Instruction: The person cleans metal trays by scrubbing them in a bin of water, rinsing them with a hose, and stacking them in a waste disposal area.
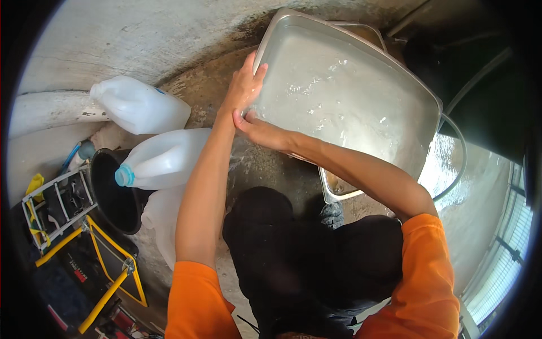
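Observation:
A large rectangular metal tray [338, 101] full of cloudy water lies tilted across the upper middle, on top of another metal tray [338, 195] whose corners show below and behind it. My left hand [247, 84] grips the tray's left rim, its fingers over the edge and partly hidden. At the tray's near left corner is my right hand [266, 131], thumb outside and fingers partly out of sight under or at the rim, close to my left wrist. Bubbles and ripples show on the water.
Several translucent plastic jugs lie to the left, one with a blue cap [125, 175]. Beside them are a black bucket [116, 190], a metal rack [59, 207] and a yellow-framed stand [116, 262]. A clear hose [461, 169] curves on the right; a wall rises behind.

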`<state>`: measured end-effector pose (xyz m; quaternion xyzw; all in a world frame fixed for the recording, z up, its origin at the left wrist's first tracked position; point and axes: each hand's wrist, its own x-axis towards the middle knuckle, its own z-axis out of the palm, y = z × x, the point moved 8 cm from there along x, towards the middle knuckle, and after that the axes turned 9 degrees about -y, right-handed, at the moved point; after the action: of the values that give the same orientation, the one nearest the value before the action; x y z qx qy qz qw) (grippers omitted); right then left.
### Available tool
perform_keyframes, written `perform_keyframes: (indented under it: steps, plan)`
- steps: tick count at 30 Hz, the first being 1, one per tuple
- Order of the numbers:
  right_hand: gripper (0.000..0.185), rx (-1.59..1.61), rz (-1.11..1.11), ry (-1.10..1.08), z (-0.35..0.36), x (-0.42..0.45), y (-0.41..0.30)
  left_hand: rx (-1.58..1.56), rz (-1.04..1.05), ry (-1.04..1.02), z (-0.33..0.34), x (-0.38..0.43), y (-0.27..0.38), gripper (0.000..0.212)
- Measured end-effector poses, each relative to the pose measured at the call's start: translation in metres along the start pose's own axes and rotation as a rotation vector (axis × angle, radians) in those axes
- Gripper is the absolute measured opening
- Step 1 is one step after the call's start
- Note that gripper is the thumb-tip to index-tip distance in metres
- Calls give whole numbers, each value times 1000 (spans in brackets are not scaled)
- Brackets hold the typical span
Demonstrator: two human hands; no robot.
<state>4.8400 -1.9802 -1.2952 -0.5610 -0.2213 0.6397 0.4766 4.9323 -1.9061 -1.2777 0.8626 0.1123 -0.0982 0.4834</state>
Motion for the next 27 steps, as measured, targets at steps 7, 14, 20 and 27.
perform_keyframes:
  steps: [7,14,20,27]
  plan:
    - [88,-492,-66,123,1,-82,31,1277,625,286,29,-32,61,46]
    - [64,-792,-32,360,-12,-199,113,2072,304,-507,84,-60,-1,41]
    - [28,-1243,205,495,-49,-287,166,1456,4,-993,91,-110,4,52]
    - [21,-1120,215,520,-38,-239,153,911,131,-810,124,-151,30,75]
